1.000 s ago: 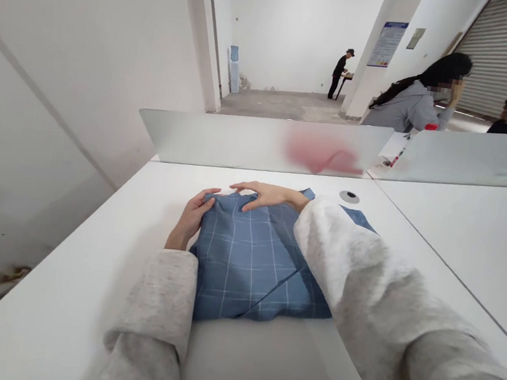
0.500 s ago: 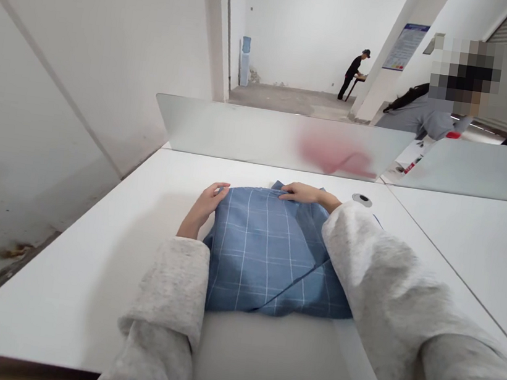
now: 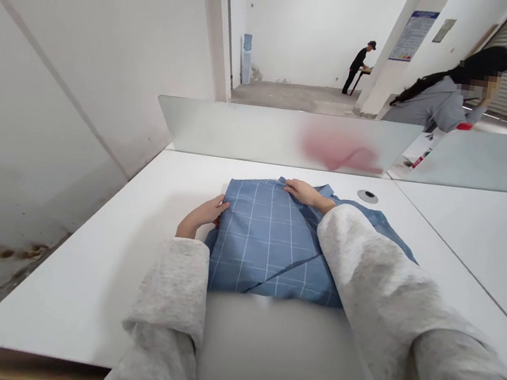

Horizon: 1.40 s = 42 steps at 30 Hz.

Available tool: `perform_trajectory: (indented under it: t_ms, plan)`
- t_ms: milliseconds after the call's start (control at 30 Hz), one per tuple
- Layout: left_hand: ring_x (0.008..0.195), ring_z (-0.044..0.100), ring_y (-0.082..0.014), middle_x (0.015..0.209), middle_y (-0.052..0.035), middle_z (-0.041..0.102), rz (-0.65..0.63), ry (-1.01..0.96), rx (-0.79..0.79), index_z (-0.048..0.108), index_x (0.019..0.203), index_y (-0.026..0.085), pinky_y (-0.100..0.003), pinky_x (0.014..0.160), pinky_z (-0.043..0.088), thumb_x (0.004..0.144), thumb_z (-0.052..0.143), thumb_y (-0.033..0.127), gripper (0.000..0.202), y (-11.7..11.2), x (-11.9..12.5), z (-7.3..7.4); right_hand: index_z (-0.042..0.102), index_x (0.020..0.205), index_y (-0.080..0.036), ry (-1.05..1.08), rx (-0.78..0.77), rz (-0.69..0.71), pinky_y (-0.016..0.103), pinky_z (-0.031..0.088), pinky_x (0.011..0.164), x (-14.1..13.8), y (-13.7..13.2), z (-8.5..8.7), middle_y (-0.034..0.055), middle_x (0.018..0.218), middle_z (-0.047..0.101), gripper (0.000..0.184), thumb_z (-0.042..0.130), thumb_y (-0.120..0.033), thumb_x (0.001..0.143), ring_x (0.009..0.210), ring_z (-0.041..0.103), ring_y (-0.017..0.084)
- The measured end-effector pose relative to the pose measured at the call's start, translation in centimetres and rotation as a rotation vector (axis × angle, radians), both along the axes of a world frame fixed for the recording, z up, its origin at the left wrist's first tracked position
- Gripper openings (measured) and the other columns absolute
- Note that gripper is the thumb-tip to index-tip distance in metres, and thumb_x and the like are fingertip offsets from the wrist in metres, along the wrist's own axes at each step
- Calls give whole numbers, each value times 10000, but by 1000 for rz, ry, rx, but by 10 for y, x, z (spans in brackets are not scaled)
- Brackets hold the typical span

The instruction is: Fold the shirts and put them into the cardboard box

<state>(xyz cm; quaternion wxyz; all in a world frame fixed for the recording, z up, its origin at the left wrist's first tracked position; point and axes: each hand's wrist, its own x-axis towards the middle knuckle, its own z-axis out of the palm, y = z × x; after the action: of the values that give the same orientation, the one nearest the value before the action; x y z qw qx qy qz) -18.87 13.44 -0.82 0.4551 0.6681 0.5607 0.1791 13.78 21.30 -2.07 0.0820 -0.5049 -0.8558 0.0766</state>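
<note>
From the head view, checked cloth (image 3: 252,233) lies on the white table (image 3: 55,313). Left hand (image 3: 205,213) lightly pinches its left edge, right hand (image 3: 305,192) its far edge, fingers nearly closed. Seemingly straightening; next calls for steady grips.

Checked with thin white lines on dusty blue across the folded woven-cloth garment (image 3: 254,234), flecked pale grey along the thick knit left sleeve (image 3: 170,291) and right sleeve (image 3: 365,267). Plain white over the rectangular tabletop (image 3: 77,285), grey with a black centre at the small round desk grommet (image 3: 368,196). Milky pale green across the long frosted-glass divider (image 3: 233,131), blurred pinkish red towards the right.
</note>
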Motion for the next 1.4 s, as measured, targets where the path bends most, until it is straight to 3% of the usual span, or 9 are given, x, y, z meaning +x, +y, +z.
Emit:
perform_trajectory:
  t_ms: [200, 333, 467, 600, 733, 867, 1067, 1200, 1400]
  plan:
    - [504, 521, -132, 604, 29, 511, 55, 109, 43, 483, 806, 194, -246, 484, 455, 813, 540, 490, 302, 6, 7, -15, 588, 1052, -128, -36, -40, -106, 319, 416, 800, -11, -5, -8, 160, 1110, 593, 273, 479, -338, 918, 917, 588, 233]
    - [539, 569, -147, 680, -3, 593, 63, 196, 42, 508, 993, 177, -259, 536, 479, 852, 483, 405, 269, 8, 4, -11, 571, 1147, -125, -11, -57, -47, 306, 419, 853, 0, -20, 21, 145, 1119, 617, 308, 497, -303, 906, 991, 578, 220]
    - [632, 628, -179, 788, -47, 662, 26, 313, 51, 444, 1230, 169, -292, 640, 488, 848, 469, 362, 428, 5, 0, 11, 589, 1157, -151, -50, 6, 58, 342, 441, 822, 38, -78, 65, 132, 1113, 634, 325, 486, -317, 898, 942, 606, 234]
    - [859, 644, -216, 991, -72, 693, -52, 541, 223, 486, 1243, 215, -321, 766, 454, 860, 415, 441, 449, -17, 7, 56, 615, 1088, -202, -63, 95, 17, 305, 459, 692, 84, -171, 85, 69, 1017, 674, 283, 423, -340, 932, 800, 632, 191]
    - [852, 637, -219, 1036, -22, 694, -6, 663, 447, 540, 1184, 288, -316, 704, 432, 874, 337, 493, 423, -64, 28, 101, 630, 1025, -205, -20, 194, -40, 288, 465, 627, 119, -255, 66, 59, 895, 673, 273, 387, -310, 957, 743, 618, 171]
    - [780, 632, -210, 934, 8, 710, 0, 727, 541, 620, 955, 289, -302, 655, 412, 883, 308, 501, 384, -122, 53, 116, 643, 1025, -205, 30, 250, -42, 332, 498, 712, 142, -311, 24, 75, 898, 663, 255, 446, -344, 941, 828, 615, 200]
    - [890, 642, -227, 1035, -3, 704, -27, 777, 404, 645, 936, 265, -322, 710, 443, 882, 367, 391, 311, -179, 81, 87, 627, 1080, -183, 9, 398, -128, 352, 489, 766, 159, -347, -22, 101, 1013, 651, 231, 471, -270, 934, 906, 607, 212]
    - [989, 626, -253, 1122, -27, 683, 46, 772, 327, 655, 991, 262, -356, 791, 462, 844, 463, 317, 248, -192, 74, 47, 639, 892, -179, -15, 470, -147, 330, 461, 722, 165, -352, -31, 81, 881, 658, 173, 481, -239, 930, 790, 595, 186]
    - [971, 608, -234, 1035, -25, 681, 110, 684, 457, 644, 867, 269, -341, 832, 454, 840, 478, 340, 182, -190, 52, -4, 638, 918, -190, 6, 479, -94, 319, 434, 720, 172, -356, -35, 68, 862, 659, 188, 451, -198, 936, 780, 589, 180]
